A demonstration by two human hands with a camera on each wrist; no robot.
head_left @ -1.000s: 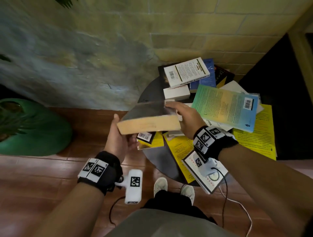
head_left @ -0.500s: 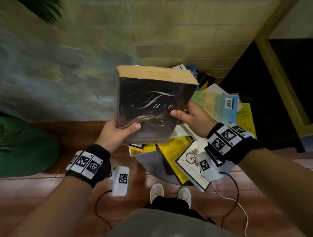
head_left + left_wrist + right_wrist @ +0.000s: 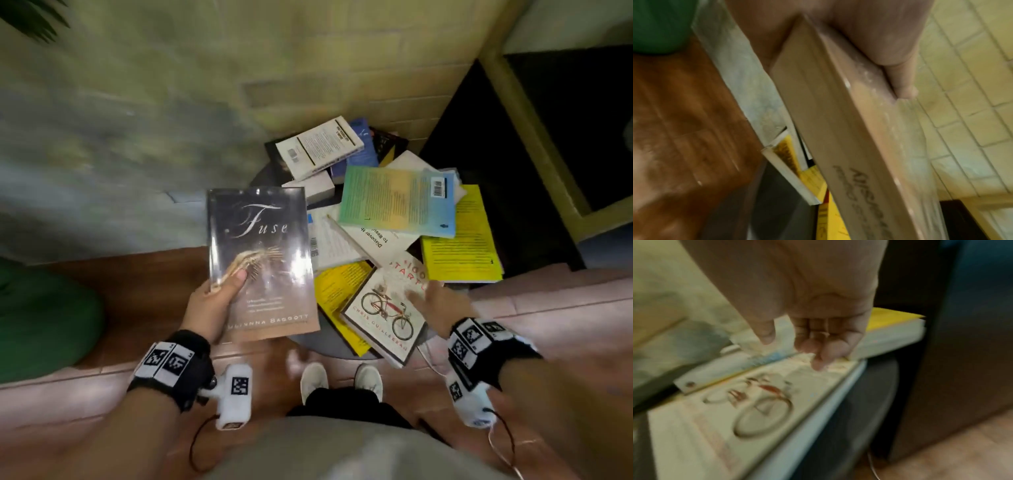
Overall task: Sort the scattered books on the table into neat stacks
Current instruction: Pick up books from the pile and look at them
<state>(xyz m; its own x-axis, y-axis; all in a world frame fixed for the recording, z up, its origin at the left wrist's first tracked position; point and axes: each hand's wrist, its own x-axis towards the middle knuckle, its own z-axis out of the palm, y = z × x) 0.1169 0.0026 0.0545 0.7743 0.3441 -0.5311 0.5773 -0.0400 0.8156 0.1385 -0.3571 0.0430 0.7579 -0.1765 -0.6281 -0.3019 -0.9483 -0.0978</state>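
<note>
My left hand [image 3: 219, 301] grips the dark "Fuse" book [image 3: 262, 246] by its lower left edge, thumb on the cover, and holds it up left of the table. The left wrist view shows its tan page edge [image 3: 840, 129] under my thumb. My right hand [image 3: 436, 301] hangs empty with relaxed fingers over the right side of the white bicycle book [image 3: 383, 308] [image 3: 719, 415], which lies at the front of the pile. Behind it lie a green-blue book [image 3: 397, 200], a yellow book [image 3: 460, 240] and a white book [image 3: 318, 147].
The books are scattered in overlapping layers on a small round dark table [image 3: 322, 342] against a brick wall [image 3: 308, 51]. A green plant pot [image 3: 41, 318] stands on the wooden floor at left. A dark cabinet [image 3: 513, 154] flanks the table at right. My shoes [image 3: 313, 378] are below.
My right hand has let go of the Fuse book and dropped right, over the bicycle book. The left hand alone now holds the Fuse book, lowered and cover up.
</note>
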